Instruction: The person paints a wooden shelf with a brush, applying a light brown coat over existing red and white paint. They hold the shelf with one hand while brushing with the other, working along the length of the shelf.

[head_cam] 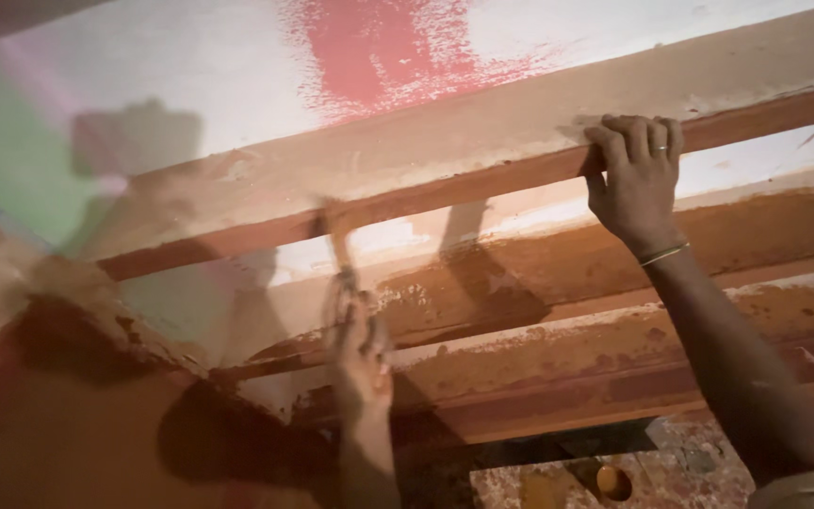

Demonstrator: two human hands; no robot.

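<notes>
Left hand (360, 353) closed around blurred brush (339, 247) touching the beam (426, 160); right hand (635, 179) gripping the same beam's edge

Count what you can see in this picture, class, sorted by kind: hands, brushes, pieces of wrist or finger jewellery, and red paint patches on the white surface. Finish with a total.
Hands: 2, left hand, right hand
Brushes: 1, blurred brush
Jewellery: 2, ring, bangle
Red paint patches: 1, red patch
Total: 6
</notes>
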